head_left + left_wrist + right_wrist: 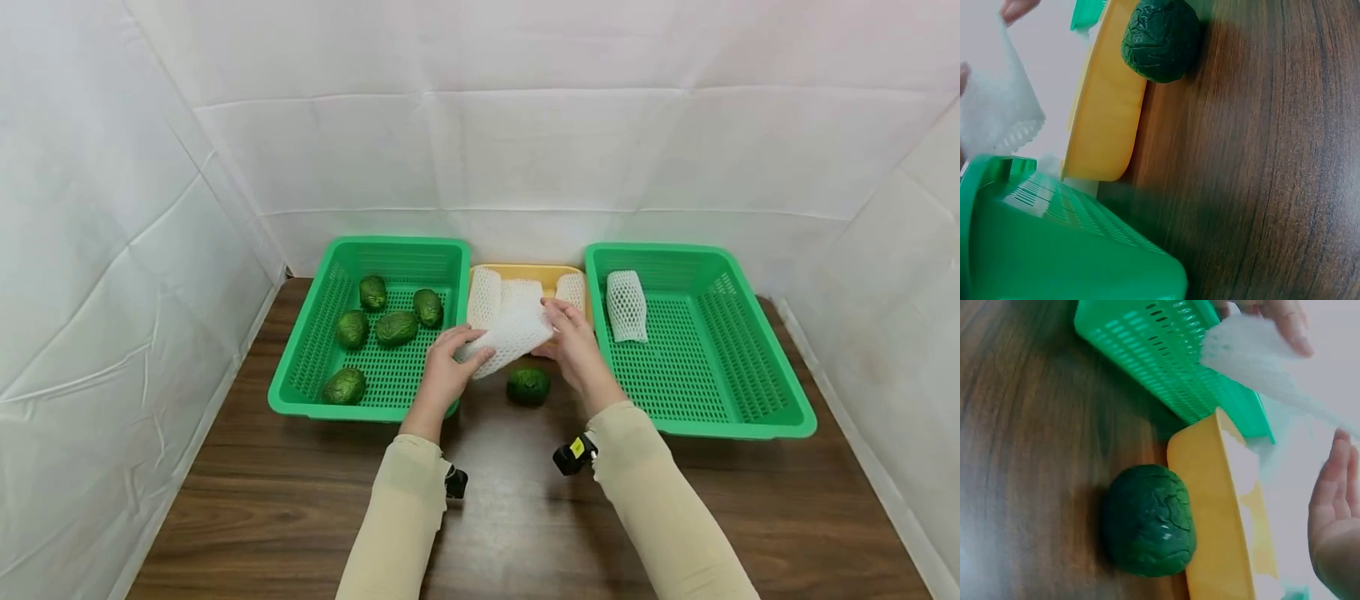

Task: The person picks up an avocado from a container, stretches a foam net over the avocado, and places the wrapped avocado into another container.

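Both hands hold a white foam net sleeve [513,333] in front of the yellow bin [525,272]. The left hand [447,367] grips its lower left end between thumb and fingers. At the other end the right hand [573,346] has its fingertips on the sleeve's edge; in the right wrist view that hand [1338,512] shows fairly straight fingers. Below the sleeve, a dark green avocado [528,387] with wrinkled skin lies on the table, close to the bin's front wall [1210,506]. More white foam net sleeves [486,293] are inside the bin.
A green basket [300,367] on the left contains several avocados [396,328]. The green basket [780,367] on the right holds one sleeve-covered item [627,307] by its left wall. White sheeting [525,150] encloses the brown wooden table [510,533] at back and sides.
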The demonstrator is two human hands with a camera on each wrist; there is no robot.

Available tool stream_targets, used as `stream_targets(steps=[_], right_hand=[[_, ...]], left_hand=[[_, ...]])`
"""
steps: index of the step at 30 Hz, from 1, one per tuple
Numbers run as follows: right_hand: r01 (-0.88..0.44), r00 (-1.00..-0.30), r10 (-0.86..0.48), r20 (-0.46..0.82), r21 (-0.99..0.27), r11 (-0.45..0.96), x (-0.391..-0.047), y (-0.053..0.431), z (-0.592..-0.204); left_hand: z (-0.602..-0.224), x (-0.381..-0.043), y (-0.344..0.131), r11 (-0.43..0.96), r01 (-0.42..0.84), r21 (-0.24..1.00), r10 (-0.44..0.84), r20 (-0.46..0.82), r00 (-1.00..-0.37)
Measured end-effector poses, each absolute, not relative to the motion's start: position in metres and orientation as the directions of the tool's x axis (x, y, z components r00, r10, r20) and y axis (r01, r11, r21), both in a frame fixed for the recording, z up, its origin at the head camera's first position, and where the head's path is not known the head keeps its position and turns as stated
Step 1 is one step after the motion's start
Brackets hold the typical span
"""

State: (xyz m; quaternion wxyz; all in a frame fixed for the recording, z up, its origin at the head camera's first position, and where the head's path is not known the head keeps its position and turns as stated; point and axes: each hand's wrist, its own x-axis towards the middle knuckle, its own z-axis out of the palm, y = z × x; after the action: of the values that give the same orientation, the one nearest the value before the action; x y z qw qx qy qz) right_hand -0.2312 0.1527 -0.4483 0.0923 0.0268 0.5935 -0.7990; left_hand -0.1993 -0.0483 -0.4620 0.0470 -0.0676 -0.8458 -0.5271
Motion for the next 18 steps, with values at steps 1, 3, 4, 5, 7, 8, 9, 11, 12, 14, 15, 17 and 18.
stream_targets(steps=[1, 3, 4, 5, 7, 8, 9, 11, 12, 14, 15, 17, 18], right_hand=[[0.185, -0.977, -0.151, -0.149, -0.946, -0.268, -0.230, 0.152, -0.450], [0.206, -0.962, -0.222, -0.158, -0.955, -0.214, -0.227, 0.149, -0.455], [0.215, -0.952, -0.257, -0.166, -0.961, -0.173, -0.225, 0.147, -0.458], [0.224, -0.943, -0.281, -0.181, -0.966, -0.130, -0.224, 0.145, -0.460], [0.233, -0.932, -0.299, -0.206, -0.971, -0.056, -0.221, 0.141, -0.465], [0.231, -0.933, -0.291, -0.212, -0.973, -0.031, -0.220, 0.140, -0.466], [0.230, -0.938, -0.273, -0.215, -0.973, -0.026, -0.219, 0.138, -0.467], [0.228, -0.955, -0.207, -0.214, -0.973, -0.047, -0.219, 0.138, -0.467], [0.225, -0.963, -0.171, -0.210, -0.971, -0.077, -0.219, 0.138, -0.467], [0.216, -0.974, -0.091, -0.206, -0.970, -0.116, -0.220, 0.141, -0.466], [0.220, -0.975, -0.047, -0.216, -0.965, -0.142, -0.221, 0.143, -0.465], [0.225, -0.972, 0.021, -0.232, -0.958, -0.179, -0.222, 0.147, -0.465], [0.229, -0.970, 0.043, -0.241, -0.955, -0.190, -0.222, 0.148, -0.464]], left_hand=[[-0.462, -0.199, -0.048, 0.419, 0.171, 0.892, 0.061, 0.160, -0.985], [-0.463, -0.200, -0.049, 0.382, 0.177, 0.907, 0.046, 0.173, -0.984], [-0.464, -0.200, -0.049, 0.377, 0.187, 0.907, 0.043, 0.184, -0.982], [-0.465, -0.200, -0.050, 0.378, 0.196, 0.905, 0.045, 0.194, -0.980], [-0.465, -0.200, -0.051, 0.388, 0.206, 0.898, 0.058, 0.200, -0.978], [-0.465, -0.200, -0.051, 0.391, 0.212, 0.895, 0.068, 0.202, -0.977], [-0.465, -0.200, -0.051, 0.395, 0.217, 0.893, 0.078, 0.203, -0.976], [-0.465, -0.200, -0.052, 0.389, 0.221, 0.894, 0.077, 0.208, -0.975], [-0.465, -0.200, -0.052, 0.374, 0.220, 0.901, 0.060, 0.214, -0.975], [-0.465, -0.200, -0.053, 0.337, 0.204, 0.919, -0.001, 0.217, -0.976], [-0.465, -0.200, -0.053, 0.315, 0.195, 0.929, -0.037, 0.217, -0.975], [-0.465, -0.201, -0.054, 0.280, 0.178, 0.944, -0.096, 0.212, -0.973], [-0.465, -0.201, -0.054, 0.272, 0.167, 0.948, -0.112, 0.204, -0.973]])
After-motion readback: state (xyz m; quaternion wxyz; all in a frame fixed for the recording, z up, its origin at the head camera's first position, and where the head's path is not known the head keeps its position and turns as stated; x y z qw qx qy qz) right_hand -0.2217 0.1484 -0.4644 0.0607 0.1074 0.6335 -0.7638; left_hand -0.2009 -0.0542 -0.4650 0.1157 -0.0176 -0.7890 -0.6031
